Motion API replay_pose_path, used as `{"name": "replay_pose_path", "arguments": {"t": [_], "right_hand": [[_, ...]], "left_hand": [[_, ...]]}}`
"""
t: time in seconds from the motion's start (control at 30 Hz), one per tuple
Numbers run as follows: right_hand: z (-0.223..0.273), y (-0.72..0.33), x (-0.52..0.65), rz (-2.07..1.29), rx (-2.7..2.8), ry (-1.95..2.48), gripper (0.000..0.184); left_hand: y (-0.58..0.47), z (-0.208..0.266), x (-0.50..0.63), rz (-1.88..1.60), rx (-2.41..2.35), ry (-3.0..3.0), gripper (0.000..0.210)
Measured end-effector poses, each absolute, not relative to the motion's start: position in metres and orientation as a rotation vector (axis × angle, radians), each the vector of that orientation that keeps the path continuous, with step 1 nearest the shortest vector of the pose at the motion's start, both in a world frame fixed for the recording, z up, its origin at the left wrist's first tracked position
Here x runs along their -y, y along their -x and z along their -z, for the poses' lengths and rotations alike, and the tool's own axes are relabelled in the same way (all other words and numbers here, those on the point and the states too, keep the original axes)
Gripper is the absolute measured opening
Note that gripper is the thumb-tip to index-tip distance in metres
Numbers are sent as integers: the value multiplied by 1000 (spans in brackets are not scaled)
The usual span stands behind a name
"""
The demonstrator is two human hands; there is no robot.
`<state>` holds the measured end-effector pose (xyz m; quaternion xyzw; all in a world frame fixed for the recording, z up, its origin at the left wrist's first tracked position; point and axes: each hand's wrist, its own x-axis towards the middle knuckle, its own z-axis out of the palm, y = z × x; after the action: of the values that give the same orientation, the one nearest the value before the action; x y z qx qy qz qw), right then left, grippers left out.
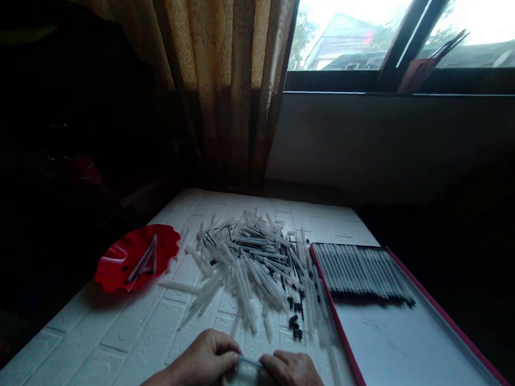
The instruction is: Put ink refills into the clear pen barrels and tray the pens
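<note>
At the table's near edge, my left hand (207,357) pinches one end of a thin, clear pen barrel (250,362). The other end is between the closed fingers of my right hand (293,370). Whether a refill sits inside the barrel is hard to make out. Beyond my hands lies a loose heap of clear pen barrels (244,290) mixed with dark thin refills (259,241). Small black plugs (295,322) are scattered just above my right hand.
A red scalloped bowl (115,253) with a few pen parts stands at the left. On the right, a red-edged white tray (387,346) holds a row of pens (363,271) with black ends. A curtain (222,75) and window (344,35) are behind the white brick-patterned table (97,336).
</note>
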<state>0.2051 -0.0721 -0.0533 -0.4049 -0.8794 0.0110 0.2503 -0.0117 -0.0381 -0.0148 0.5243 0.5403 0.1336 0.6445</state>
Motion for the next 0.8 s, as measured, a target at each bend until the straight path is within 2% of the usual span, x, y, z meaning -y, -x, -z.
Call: {"name": "replay_pose_path", "arguments": {"t": [0.23,0.33,0.5,0.6,0.73,0.8], "right_hand": [[53,-202,76,-214,2289,1173,11],[56,-201,79,-168,2261,1256,2],[42,-215,83,-69,2145,1322,4],[15,-250,77,-148,1990,1373,16],[-24,-326,49,-242,1696,1730,28],[-35,-363,28,-230,1424,2109,28]], "left_hand": [[12,23,37,-367,-1213,-1221,35],[14,28,36,-393,-1201,-1228,42],[16,39,33,-416,-1194,-1219,53],[19,49,31,-427,-1200,-1214,55],[24,66,30,-446,-1211,-1198,57],[27,74,28,-461,-1226,-1201,59]]}}
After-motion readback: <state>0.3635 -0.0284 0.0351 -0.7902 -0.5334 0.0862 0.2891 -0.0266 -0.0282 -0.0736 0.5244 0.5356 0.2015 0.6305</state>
